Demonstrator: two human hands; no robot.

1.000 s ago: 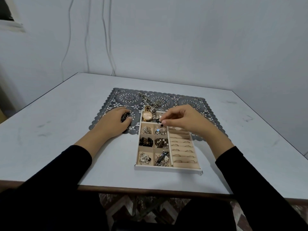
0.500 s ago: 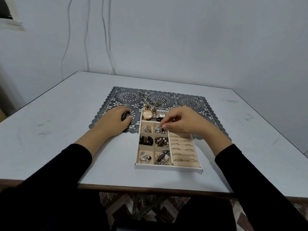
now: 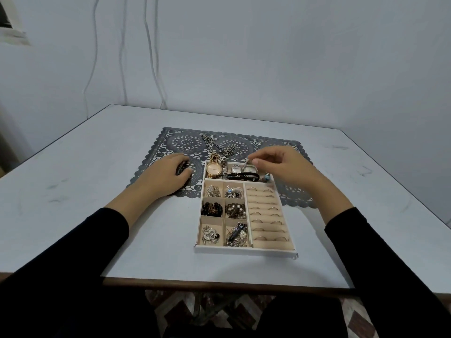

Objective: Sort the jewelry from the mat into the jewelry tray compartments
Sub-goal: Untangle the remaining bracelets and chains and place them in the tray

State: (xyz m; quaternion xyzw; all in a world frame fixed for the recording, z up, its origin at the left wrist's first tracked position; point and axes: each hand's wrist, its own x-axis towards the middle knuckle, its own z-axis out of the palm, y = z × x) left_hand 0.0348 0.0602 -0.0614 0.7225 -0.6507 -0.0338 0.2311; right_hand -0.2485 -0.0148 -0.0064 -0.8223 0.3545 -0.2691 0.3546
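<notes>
tray [image 3: 245, 250] at table centre, near-full, its far end on the mat [image 3: 168, 147]. right hand [image 3: 283, 164] over the far long compartment, fingertips pinched by a watch [image 3: 249, 169]. left hand [image 3: 163, 175] curled over a dark piece on the mat, just left of the tray, nearer hand for it.

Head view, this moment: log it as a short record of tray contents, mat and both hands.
tray: white, on table, far end on mat
top compartment: gold watch, silver watches, black band
right column: rings in slots
small compartments: six, all filled
mat: grey lace; chain necklace on it
left hand: resting on mat over a dark item
right hand: above top compartment, fingertips pinched; held item unclear
</notes>
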